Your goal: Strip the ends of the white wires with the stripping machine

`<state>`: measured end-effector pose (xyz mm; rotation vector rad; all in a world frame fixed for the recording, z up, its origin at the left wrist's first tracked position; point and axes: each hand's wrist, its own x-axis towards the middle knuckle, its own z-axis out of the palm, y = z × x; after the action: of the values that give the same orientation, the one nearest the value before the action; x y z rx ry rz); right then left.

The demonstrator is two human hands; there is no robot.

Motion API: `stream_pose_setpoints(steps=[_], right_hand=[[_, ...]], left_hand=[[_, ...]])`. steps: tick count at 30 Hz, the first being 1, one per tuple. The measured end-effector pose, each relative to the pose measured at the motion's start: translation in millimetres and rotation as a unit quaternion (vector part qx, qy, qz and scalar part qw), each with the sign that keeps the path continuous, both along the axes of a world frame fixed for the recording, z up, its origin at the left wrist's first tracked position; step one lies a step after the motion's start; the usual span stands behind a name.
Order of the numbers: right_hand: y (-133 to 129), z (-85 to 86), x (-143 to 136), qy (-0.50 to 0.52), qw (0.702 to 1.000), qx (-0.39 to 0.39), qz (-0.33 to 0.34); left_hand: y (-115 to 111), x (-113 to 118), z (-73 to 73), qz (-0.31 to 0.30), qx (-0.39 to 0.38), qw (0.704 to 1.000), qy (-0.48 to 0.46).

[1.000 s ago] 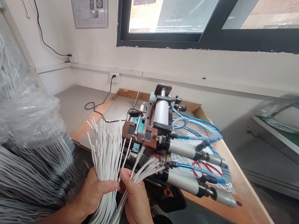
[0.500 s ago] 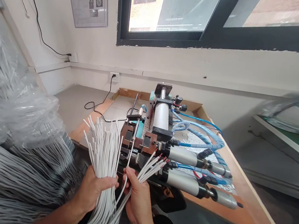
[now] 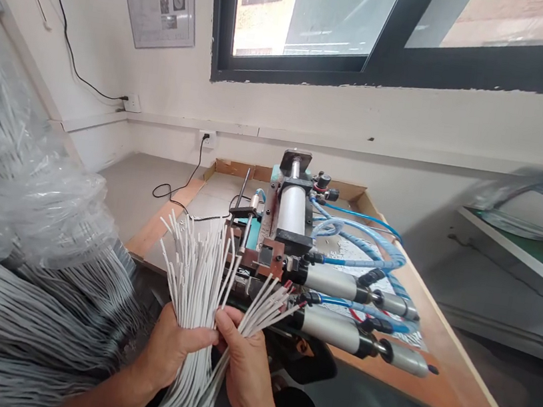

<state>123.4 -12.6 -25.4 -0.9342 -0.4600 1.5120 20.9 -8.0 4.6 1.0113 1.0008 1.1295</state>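
Left hand (image 3: 169, 344): grips the large bundle (image 3: 195, 294) of pale cables low down, fingers wrapped behind, thumb clamped across the front; probably meant to keep the loose ends fanned upward and easy to reach

Right hand (image 3: 248, 362): clamps the small bundle (image 3: 264, 310) in the palm; thumb and fingertips closed together at the edge of the large bundle, likely on a cable there, cannot tell exactly on which one

Small bundle: leans right, splayed just in front of the machine, some ends showing red; held apart from the large bundle, presumably to avoid mixing red ends with plain ones

Large bundle: nearly upright in the left hand, tops beside the brown block (image 3: 271, 257), tails hanging down between both forearms

Machine (image 3: 293, 210): sits just beyond the hands, front toward the person, probably for short reach; fed by blue hoses (image 3: 376, 267) looping off to the right, likely to stay out of the way of the hands

Cable stack (image 3: 27, 321): piled at left, partly under clear plastic (image 3: 57, 200), seemingly within arm's reach

Table (image 3: 457, 391): carries the machine, raised wooden edges possibly there to contain white scraps
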Motion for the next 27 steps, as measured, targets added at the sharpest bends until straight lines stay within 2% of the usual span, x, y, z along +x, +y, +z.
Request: stream_pose_setpoints(steps=[3,6,15,19,21,23,27], right_hand=[[-1.0,-2.2,-0.5,0.005,0.999,-0.014,-0.052],[2.9,-2.7,1.1,0.011,0.997,-0.025,-0.077],[13.9,4.1,3.4,0.074,0.992,-0.072,-0.076],[14.5,0.6,1.2,0.090,0.992,-0.073,-0.042],[13.7,-0.3,-0.3,0.101,0.994,-0.042,0.009],[11.4,-0.4,-1.5,0.086,0.996,-0.008,0.027],[2.4,-2.6,-1.5,0.004,0.999,0.010,-0.042]], left_hand=[[0.1,-2.7,-6.4,0.027,-0.014,1.000,-0.003],[1.8,-4.6,-8.5,0.051,-0.042,0.998,-0.001],[5.2,-4.6,-4.8,0.082,-0.061,0.995,-0.022],[3.6,-3.9,-5.5,0.068,-0.058,0.996,-0.019],[2.0,-2.7,-3.9,0.045,-0.047,0.998,-0.020],[0.3,-1.5,-1.9,0.022,-0.021,0.999,-0.016],[-2.7,-2.4,-2.4,0.001,-0.009,1.000,-0.023]])
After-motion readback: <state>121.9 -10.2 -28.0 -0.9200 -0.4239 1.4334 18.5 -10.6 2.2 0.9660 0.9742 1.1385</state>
